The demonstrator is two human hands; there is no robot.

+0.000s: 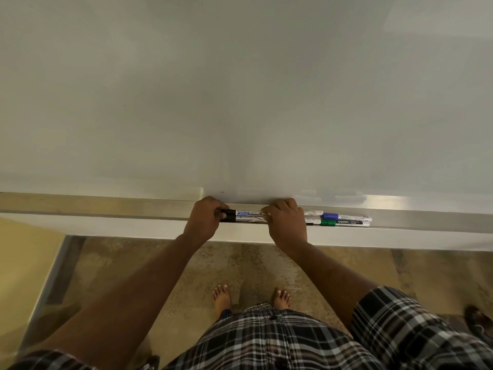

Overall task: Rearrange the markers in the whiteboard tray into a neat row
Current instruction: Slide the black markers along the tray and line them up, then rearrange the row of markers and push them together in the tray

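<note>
While both hands reach over the tray (426, 222) at the foot of the whiteboard (240, 102), the left hand (206, 218) has its fingers (222, 215) curled closed around the black-capped ends of two markers (249, 216) lying one behind the other. The right hand (286, 220) rests on the same pair further along, its fingertips (265, 210) pinched together on the rear barrel. Just to the right, a blue-capped marker (345, 217) and a green-capped marker (344, 223) lie side by side in the tray, end to end with the held pair. Below, bare feet stand on the floor (253, 268).
</note>
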